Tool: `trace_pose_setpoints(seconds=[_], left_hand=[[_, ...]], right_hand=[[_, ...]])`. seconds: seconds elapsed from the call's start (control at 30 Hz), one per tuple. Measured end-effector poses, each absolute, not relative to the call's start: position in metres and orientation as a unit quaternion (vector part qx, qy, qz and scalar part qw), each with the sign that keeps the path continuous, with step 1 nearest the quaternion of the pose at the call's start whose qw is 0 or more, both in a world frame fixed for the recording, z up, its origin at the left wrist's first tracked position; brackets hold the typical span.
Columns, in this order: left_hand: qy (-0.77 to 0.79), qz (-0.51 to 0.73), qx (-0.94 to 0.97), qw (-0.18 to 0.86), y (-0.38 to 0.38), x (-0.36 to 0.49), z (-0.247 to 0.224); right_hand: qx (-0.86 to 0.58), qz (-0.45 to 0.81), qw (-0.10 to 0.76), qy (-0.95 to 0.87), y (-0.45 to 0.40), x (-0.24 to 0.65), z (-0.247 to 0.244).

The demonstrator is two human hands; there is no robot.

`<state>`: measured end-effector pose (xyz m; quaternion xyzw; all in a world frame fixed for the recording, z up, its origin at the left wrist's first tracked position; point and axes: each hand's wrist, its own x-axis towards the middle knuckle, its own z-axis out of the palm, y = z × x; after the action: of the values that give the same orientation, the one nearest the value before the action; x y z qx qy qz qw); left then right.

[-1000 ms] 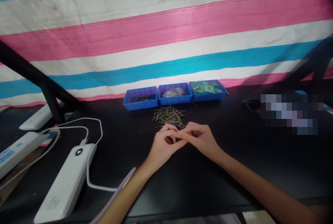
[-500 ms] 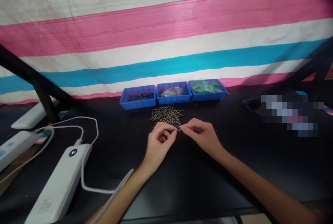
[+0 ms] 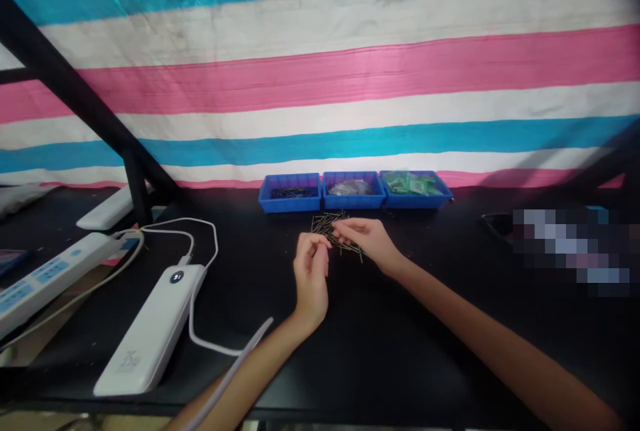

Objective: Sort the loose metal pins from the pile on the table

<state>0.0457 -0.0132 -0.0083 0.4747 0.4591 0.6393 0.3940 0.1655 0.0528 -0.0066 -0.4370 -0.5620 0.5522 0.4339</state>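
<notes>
A loose pile of thin metal pins (image 3: 325,223), some gold and some silver, lies on the black table in front of me. Over the pile's right side, my right hand (image 3: 369,239) has its thumb and fingers pinched down among the pins. What sits between those fingertips is hidden. Just left of the pile's near edge is my left hand (image 3: 311,277), fingers curled in and thumb raised against them. Whatever it may hold is too small to see.
Behind the pile stand a blue bin of dark pins (image 3: 290,205), a blue bin of clear packets (image 3: 354,202) and a blue bin of green packets (image 3: 417,201). Left are a white power bank (image 3: 150,331) with a cable and a power strip (image 3: 55,277). A phone (image 3: 496,223) lies right.
My hands, fingertip to fingertip before, have come apart. The right hand has moved forward onto the pile; the left has turned more upright. The camera view has tilted up and shifted left.
</notes>
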Motion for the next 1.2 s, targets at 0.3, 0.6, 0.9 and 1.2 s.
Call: trace_pose_setpoints(seconds=[0.3,0.6,0.9,1.2], left_hand=[[0.447,0.671,0.413,0.423,-0.007,0.038,-0.007],[0.598,0.436,0.643,0.198,-0.001,0.031,-0.006],[0.616,0.209,0.759,0.004,0.011,0.011,-0.009],[0.635,0.142,0.756,-0.073,0.014,0.010,-0.013]], right_hand=[[-0.369,0.464,0.461,-0.661,0.080,0.147,0.005],[-0.406,0.285,0.406,-0.768,0.036,0.209,-0.016],[-0.439,0.291,0.397,-0.752,0.020,0.235,-0.017],[-0.443,0.256,0.445,-0.735,0.015,0.242,-0.005]])
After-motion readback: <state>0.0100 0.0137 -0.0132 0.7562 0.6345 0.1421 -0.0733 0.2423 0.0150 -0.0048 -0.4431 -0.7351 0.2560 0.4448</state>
